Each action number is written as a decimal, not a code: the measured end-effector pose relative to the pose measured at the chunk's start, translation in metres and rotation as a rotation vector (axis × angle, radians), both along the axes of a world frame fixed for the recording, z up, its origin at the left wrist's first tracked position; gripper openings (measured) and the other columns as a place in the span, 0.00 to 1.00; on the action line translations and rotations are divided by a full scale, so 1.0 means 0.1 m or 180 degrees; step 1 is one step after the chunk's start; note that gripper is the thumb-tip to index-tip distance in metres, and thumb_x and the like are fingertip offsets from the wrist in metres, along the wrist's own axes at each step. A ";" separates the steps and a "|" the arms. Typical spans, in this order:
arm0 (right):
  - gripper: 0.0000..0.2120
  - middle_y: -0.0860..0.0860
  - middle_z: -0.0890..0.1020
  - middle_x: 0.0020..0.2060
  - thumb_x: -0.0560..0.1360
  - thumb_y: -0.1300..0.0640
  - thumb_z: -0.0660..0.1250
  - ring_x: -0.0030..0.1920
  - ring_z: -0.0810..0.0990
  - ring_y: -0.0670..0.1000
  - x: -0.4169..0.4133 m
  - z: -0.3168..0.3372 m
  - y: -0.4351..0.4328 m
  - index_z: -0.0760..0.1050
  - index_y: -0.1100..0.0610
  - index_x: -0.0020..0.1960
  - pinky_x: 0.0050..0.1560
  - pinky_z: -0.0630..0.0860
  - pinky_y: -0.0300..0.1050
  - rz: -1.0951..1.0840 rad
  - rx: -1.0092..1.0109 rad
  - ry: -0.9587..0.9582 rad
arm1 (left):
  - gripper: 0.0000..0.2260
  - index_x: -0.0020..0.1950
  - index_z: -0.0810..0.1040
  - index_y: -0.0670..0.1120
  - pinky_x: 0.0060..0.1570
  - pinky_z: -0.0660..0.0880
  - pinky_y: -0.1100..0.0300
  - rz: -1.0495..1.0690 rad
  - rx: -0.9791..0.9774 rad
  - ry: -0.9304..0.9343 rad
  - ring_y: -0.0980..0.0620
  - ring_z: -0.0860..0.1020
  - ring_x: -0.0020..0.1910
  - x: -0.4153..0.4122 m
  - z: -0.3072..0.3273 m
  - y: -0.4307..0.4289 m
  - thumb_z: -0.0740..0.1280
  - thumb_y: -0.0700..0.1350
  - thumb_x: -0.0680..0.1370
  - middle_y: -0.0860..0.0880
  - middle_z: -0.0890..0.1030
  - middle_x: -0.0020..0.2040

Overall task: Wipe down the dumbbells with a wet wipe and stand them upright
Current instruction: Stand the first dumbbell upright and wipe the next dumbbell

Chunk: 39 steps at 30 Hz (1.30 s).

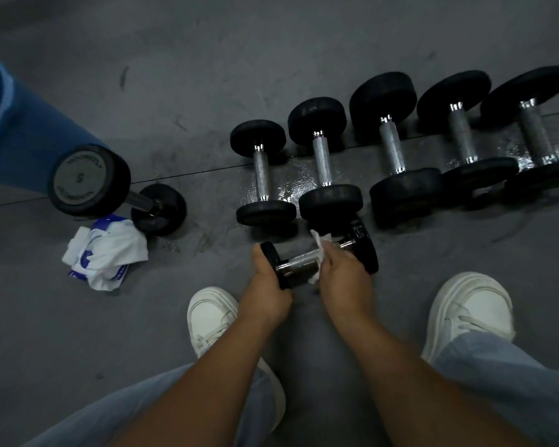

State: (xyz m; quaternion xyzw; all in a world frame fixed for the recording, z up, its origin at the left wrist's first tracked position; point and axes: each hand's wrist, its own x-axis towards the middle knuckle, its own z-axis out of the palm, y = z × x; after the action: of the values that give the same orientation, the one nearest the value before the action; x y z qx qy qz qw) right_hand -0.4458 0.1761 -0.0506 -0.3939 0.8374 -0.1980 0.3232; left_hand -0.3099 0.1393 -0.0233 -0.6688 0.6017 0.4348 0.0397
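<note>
Both hands are down low between the shoes. Left hand (265,285) curls over the left end plate of the dumbbell (299,264), thumb on top, most likely pinning it so it cannot roll. Right hand (342,272) is wrapped round the handle with the wipe (318,241) bunched under its fingers, a white corner poking out above the knuckles. That grip looks meant to cover the whole bar in one pass. The dumbbell lies crosswise and roughly level, bridging the two hands, its right plate just past the right hand. Whether it rests on the floor or hangs just above it cannot be told.

Sweeping from the left: a blue tub (20,133) sits at the edge, and just beside it is one standing dumbbell (84,180), on end with its numbered face up. By the look of it that is the finished one, parked apart from the rest. In front of it lies the crumpled pack (107,253), near the left hand's side. Then come the hands, and beyond them the row (323,161): five dumbbells on their sides, handles pointing away from the person, set close together and growing bigger toward the right. A wet sheen (291,188) shows on the floor between the first two. The held dumbbell sits just in front of the row's second one. This reads as the wiping step, early in the task, with five lying flat to go.
</note>
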 end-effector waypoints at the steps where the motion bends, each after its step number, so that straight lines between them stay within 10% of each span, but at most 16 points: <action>1: 0.22 0.54 0.82 0.51 0.78 0.56 0.59 0.50 0.81 0.59 0.08 0.03 0.01 0.68 0.43 0.71 0.49 0.78 0.51 0.0345 0.0077 -0.0157 | 0.42 0.78 0.43 0.52 0.54 0.77 0.51 0.0019 -0.0004 0.0033 0.43 0.80 0.53 0.00 0.00 0.00 0.68 0.42 0.74 0.44 0.79 0.59; 4: 0.17 0.54 0.82 0.53 0.80 0.53 0.57 0.53 0.81 0.58 0.27 0.12 -0.01 0.71 0.45 0.68 0.51 0.77 0.50 0.1195 0.0002 -0.0585 | 0.39 0.75 0.47 0.52 0.52 0.78 0.48 0.0043 0.0010 0.0225 0.44 0.81 0.49 0.00 0.02 0.00 0.70 0.48 0.74 0.44 0.81 0.54; 8: 0.13 0.54 0.82 0.51 0.80 0.53 0.59 0.51 0.81 0.59 -0.05 0.06 0.00 0.75 0.48 0.62 0.47 0.76 0.49 0.0013 -0.0162 -0.0125 | 0.43 0.77 0.42 0.54 0.54 0.77 0.51 -0.0030 0.0025 -0.0015 0.41 0.81 0.53 0.01 -0.02 -0.03 0.67 0.42 0.72 0.43 0.79 0.59; 13: 0.16 0.55 0.83 0.53 0.79 0.56 0.59 0.53 0.81 0.58 0.24 0.15 -0.04 0.75 0.48 0.66 0.52 0.77 0.49 0.0918 0.0015 -0.0665 | 0.40 0.76 0.45 0.54 0.52 0.78 0.48 0.0005 0.0003 0.0125 0.44 0.82 0.50 0.00 0.00 -0.03 0.69 0.45 0.74 0.44 0.81 0.56; 17: 0.19 0.54 0.83 0.53 0.79 0.55 0.60 0.52 0.81 0.58 -0.01 0.10 0.04 0.72 0.44 0.69 0.50 0.75 0.49 -0.0440 -0.0097 -0.0274 | 0.43 0.78 0.43 0.52 0.50 0.75 0.55 0.0014 -0.0021 -0.0046 0.41 0.80 0.54 0.00 -0.02 -0.07 0.68 0.40 0.73 0.44 0.80 0.58; 21: 0.17 0.55 0.81 0.54 0.80 0.54 0.58 0.53 0.80 0.58 0.25 0.17 0.09 0.74 0.45 0.67 0.51 0.75 0.48 0.0855 0.0207 -0.0815 | 0.39 0.76 0.48 0.52 0.48 0.75 0.55 -0.0058 0.0056 -0.0073 0.42 0.81 0.51 -0.03 0.05 -0.10 0.70 0.45 0.73 0.43 0.81 0.54; 25: 0.18 0.54 0.82 0.54 0.79 0.56 0.60 0.52 0.81 0.58 0.07 0.11 0.08 0.75 0.44 0.66 0.50 0.77 0.50 -0.0044 -0.0396 -0.0335 | 0.35 0.71 0.61 0.48 0.55 0.77 0.51 -0.0153 0.0368 -0.0253 0.41 0.79 0.55 0.07 0.10 -0.32 0.73 0.46 0.68 0.43 0.80 0.57; 30: 0.21 0.58 0.82 0.55 0.82 0.50 0.55 0.54 0.80 0.60 0.14 0.18 0.12 0.62 0.40 0.74 0.51 0.75 0.48 0.0356 0.0365 -0.0381 | 0.42 0.80 0.45 0.51 0.52 0.74 0.54 0.0555 -0.0033 -0.0367 0.40 0.79 0.59 -0.04 0.17 0.16 0.70 0.51 0.75 0.43 0.79 0.62; 34: 0.14 0.54 0.83 0.53 0.80 0.45 0.58 0.54 0.81 0.56 0.12 0.19 0.04 0.73 0.39 0.63 0.53 0.75 0.45 0.0460 0.0097 -0.1118 | 0.37 0.77 0.49 0.53 0.46 0.71 0.59 0.0519 0.0099 0.0122 0.41 0.80 0.53 -0.02 0.08 0.17 0.68 0.41 0.76 0.45 0.80 0.55; 39: 0.19 0.61 0.82 0.50 0.81 0.54 0.57 0.50 0.81 0.62 0.13 0.18 0.10 0.70 0.46 0.70 0.47 0.76 0.50 0.0184 0.0136 -0.0542 | 0.37 0.74 0.54 0.54 0.56 0.76 0.52 0.0502 0.0272 0.0183 0.44 0.79 0.53 0.01 0.10 -0.03 0.69 0.42 0.69 0.46 0.79 0.54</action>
State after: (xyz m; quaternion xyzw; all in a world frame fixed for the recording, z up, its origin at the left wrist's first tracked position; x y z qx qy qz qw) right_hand -0.4326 0.1866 -0.0329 -0.3927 0.7991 -0.2034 0.4072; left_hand -0.3088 0.1359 -0.0128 -0.6990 0.5290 0.4808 0.0165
